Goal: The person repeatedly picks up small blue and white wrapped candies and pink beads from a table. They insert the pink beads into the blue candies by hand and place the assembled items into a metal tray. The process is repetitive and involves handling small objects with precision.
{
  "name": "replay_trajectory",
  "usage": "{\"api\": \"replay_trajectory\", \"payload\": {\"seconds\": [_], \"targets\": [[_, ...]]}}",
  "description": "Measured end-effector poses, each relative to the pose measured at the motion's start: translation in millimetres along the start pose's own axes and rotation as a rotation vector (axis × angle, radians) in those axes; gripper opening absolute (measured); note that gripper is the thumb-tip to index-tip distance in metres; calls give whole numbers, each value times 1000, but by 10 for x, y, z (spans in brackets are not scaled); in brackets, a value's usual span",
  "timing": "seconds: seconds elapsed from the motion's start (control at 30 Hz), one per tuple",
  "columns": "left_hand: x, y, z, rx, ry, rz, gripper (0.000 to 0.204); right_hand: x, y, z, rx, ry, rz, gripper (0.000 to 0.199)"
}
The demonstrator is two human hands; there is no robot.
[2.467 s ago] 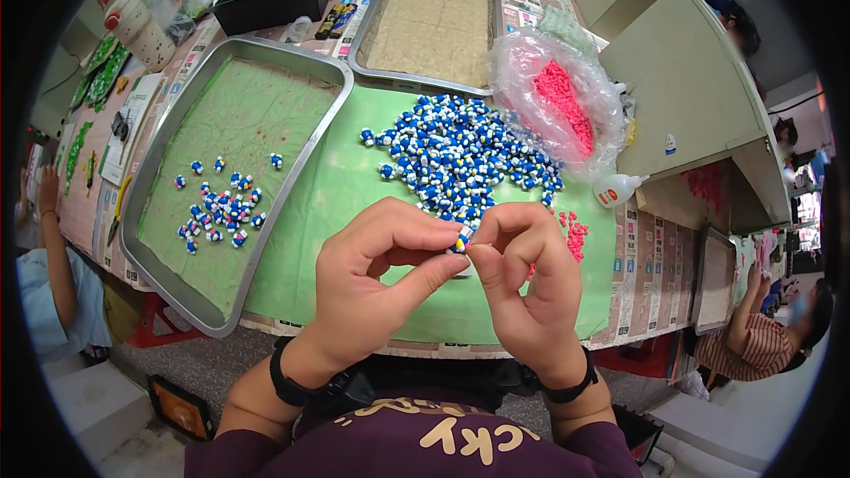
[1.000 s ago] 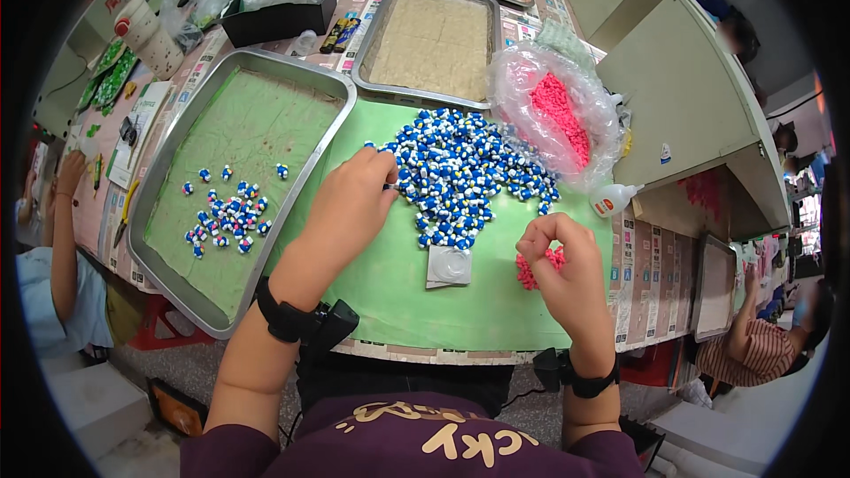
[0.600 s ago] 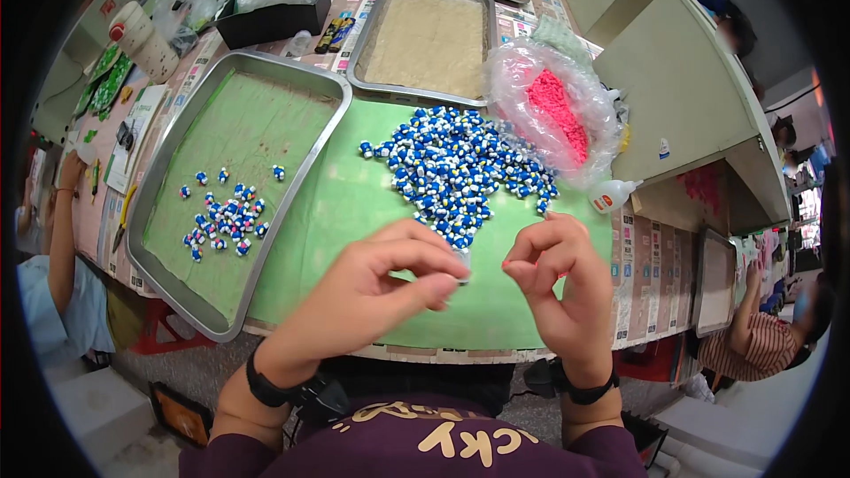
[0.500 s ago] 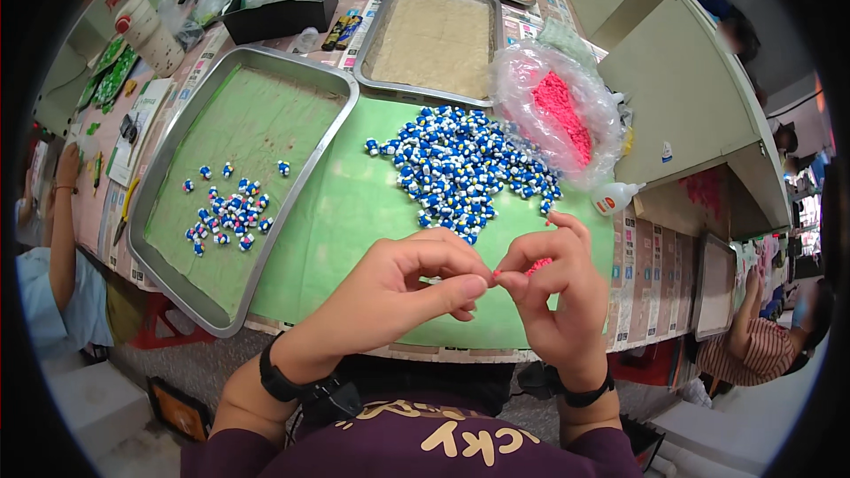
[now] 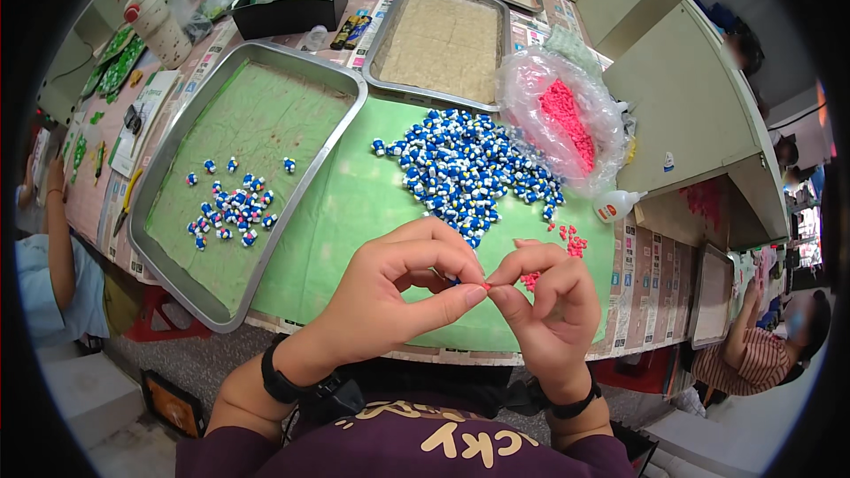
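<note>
My left hand [image 5: 394, 283] is closed in a pinch, and a bit of blue from a small figure [image 5: 454, 281] shows between its fingers. My right hand [image 5: 553, 305] meets it fingertip to fingertip, pinching a tiny pink piece [image 5: 486, 286]. Most of the figure is hidden by the fingers. Just beyond lies a heap of small blue-and-white figures [image 5: 460, 168] on a green sheet [image 5: 328, 221]. Loose pink pieces [image 5: 574, 243] lie on the sheet by my right hand, with more pink pieces [image 5: 530, 281] partly behind its fingers.
On the left, a metal tray [image 5: 359, 93] holds several figures with pink bits. An open plastic bag of pink pieces [image 5: 567, 124] and a small white bottle [image 5: 616, 205] stand at right. A second tray [image 5: 505, 35] and a black box [image 5: 292, 16] are farther back. Other people sit at both sides.
My right hand's raised fingers have curled down, uncovering loose pink pieces on the sheet. Both hands stay together at the fingertips. The whole view has shifted slightly.
</note>
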State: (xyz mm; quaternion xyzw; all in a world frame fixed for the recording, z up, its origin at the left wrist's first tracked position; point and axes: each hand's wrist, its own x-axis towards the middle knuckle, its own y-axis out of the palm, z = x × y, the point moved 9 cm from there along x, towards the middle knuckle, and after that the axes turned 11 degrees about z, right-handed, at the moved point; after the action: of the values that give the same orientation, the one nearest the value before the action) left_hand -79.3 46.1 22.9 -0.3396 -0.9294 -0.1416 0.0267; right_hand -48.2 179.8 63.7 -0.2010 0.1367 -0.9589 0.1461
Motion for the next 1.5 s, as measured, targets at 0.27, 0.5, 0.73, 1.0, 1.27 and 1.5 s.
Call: {"api": "replay_trajectory", "payload": {"seconds": [0.27, 0.5, 0.73, 1.0, 1.27, 1.5], "targets": [[-18, 32, -236, 344, 191, -44, 14, -70, 112, -240, 584, 142, -83, 31], [-31, -13, -193, 413, 154, -61, 14, -16, 93, -241, 441, 160, -29, 30], [-40, -39, -20, 338, 60, -58, 11, 58, 98, -250, 257, 170, 83, 29], [-31, -84, -56, 432, 55, -78, 11, 225, 97, -58, -299, -21, 246, 29], [-53, -49, -215, 624, 224, -127, 11, 66, 119, -264, 96, 183, 43, 29], [-86, -204, -60, 480, 84, -195, 21, 173, 72, -243, -299, 63, 177, 26]]}}
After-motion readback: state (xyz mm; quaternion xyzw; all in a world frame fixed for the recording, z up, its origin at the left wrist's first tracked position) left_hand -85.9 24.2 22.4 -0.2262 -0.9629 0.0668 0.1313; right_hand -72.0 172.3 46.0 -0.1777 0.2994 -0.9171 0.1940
